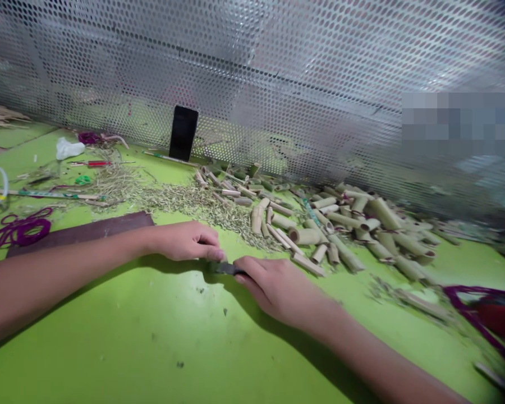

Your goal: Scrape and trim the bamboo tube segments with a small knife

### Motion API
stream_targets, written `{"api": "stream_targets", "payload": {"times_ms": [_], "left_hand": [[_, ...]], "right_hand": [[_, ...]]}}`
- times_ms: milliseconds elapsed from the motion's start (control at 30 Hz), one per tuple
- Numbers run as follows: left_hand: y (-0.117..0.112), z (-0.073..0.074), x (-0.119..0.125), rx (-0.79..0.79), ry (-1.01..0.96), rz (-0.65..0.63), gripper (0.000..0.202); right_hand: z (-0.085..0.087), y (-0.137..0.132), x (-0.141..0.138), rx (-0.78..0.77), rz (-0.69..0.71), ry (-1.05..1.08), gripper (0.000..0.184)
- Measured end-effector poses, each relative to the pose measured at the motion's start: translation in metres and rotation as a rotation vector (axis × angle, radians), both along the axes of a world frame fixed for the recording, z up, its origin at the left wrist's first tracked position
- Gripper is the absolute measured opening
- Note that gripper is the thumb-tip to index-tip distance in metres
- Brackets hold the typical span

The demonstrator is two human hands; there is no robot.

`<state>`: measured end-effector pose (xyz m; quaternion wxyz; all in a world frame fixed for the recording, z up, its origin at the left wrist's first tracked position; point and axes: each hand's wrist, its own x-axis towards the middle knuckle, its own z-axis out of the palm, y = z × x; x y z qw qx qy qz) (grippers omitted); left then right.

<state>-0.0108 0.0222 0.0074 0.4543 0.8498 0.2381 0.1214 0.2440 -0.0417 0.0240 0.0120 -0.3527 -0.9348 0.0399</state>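
Note:
A short dark metal blade (pixel 226 269) lies low over the green tabletop (pixel 109 314), mostly hidden by my fingers. My left hand (pixel 186 241) pinches one end of it, and my right hand (pixel 278 292) closes on the other end. Just beyond my right hand lies a heap of cut bamboo tubes and slats (pixel 340 224). A drift of pale shavings (pixel 206 207) spreads behind my left hand, almost reaching its knuckles.
A perforated metal sheet (pixel 252 67) stands along the back, with a black phone (pixel 183 133) propped against it. A brown leather strip (pixel 79 233), purple cord (pixel 21 227), a red-handled tool (pixel 96 164) and a white plastic bag (pixel 69 148) lie at the left.

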Motion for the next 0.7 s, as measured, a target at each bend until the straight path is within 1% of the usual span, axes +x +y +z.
{"api": "stream_targets", "payload": {"times_ms": [133, 267, 433, 533, 700], "left_hand": [[-0.001, -0.001, 0.000, -0.006, 0.024, 0.021, 0.046], [0.000, -0.003, 0.001, 0.003, 0.022, 0.047, 0.051], [0.000, -0.006, 0.003, 0.020, 0.010, 0.060, 0.057], [0.001, -0.005, 0.003, 0.015, 0.004, 0.043, 0.056], [0.001, -0.001, 0.000, -0.005, -0.001, -0.002, 0.053]], "right_hand": [[0.001, 0.000, 0.001, -0.020, -0.009, -0.008, 0.020], [-0.001, -0.002, -0.003, 0.038, -0.027, 0.010, 0.022], [-0.004, -0.003, -0.009, 0.094, 0.008, 0.054, 0.026], [-0.004, -0.003, -0.010, 0.104, 0.014, 0.053, 0.027], [-0.004, -0.003, -0.011, 0.077, 0.008, 0.028, 0.026]]}}
